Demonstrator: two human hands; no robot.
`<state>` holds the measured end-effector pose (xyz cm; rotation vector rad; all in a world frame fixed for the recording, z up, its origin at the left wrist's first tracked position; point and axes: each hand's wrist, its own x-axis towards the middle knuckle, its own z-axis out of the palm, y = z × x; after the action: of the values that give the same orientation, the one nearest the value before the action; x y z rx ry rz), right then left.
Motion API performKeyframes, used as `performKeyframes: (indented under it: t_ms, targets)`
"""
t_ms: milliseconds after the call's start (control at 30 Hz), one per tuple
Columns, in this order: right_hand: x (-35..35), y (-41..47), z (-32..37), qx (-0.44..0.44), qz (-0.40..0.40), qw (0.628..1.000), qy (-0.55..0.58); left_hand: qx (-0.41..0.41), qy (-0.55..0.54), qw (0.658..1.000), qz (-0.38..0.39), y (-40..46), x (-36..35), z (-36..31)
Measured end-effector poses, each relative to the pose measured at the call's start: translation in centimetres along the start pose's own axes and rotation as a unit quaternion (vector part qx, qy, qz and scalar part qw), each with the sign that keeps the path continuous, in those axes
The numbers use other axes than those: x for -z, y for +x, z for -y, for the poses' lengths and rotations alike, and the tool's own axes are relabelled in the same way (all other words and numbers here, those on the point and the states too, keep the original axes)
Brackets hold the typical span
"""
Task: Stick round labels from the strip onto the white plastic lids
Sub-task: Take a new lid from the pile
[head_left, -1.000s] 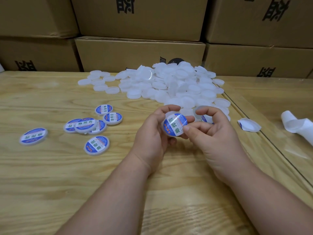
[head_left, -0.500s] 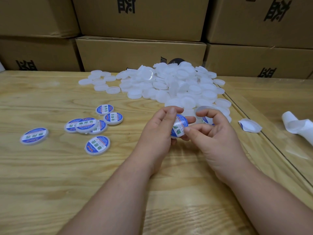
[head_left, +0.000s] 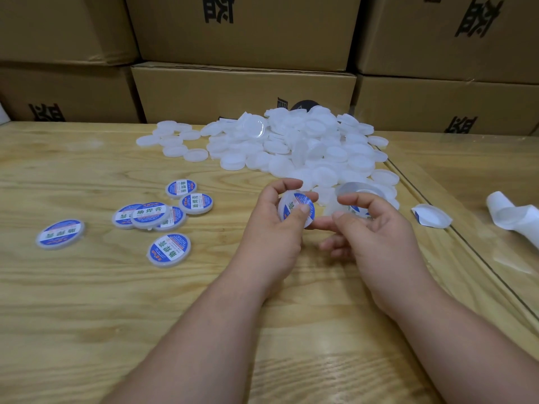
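My left hand (head_left: 271,228) grips a white lid (head_left: 294,207) that carries a blue and white round label, thumb pressed on the label face. Just to the right, my right hand (head_left: 376,234) hovers with its fingers loosely curled and holds nothing. Behind its fingers lies the roll of label strip (head_left: 360,189), partly hidden. A heap of plain white lids (head_left: 306,147) fills the table's middle back. Several labelled lids (head_left: 151,217) lie on the table to the left.
The wooden table (head_left: 116,316) has a seam running down its right side. A curled piece of backing paper (head_left: 431,218) and a white paper strip (head_left: 516,220) lie right of it. Stacked cardboard boxes (head_left: 242,91) wall off the back.
My right hand has let go of the lid and drawn back to the right. My left thumb has slid over the label, and the lid has tilted.
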<state>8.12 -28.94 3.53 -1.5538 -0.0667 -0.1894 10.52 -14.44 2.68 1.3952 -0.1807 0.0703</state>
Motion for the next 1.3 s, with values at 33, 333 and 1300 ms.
performKeyframes:
  t_ms: [33, 333, 1300]
  targets:
    - [0.0, 0.0, 0.1, -0.002, -0.006, 1.000, 0.001, -0.006, 0.002, 1.000, -0.008, 0.1, 0.1, 0.1]
    - [0.2, 0.2, 0.1, -0.001, -0.066, 0.998, -0.005, 0.017, -0.085, 0.993, -0.077, 0.5, 0.3, -0.3]
    - [1.2, 0.6, 0.0, 0.056, -0.169, 0.981, -0.080, -0.016, -0.062, 0.961, -0.267, 1.3, 2.3, -0.5]
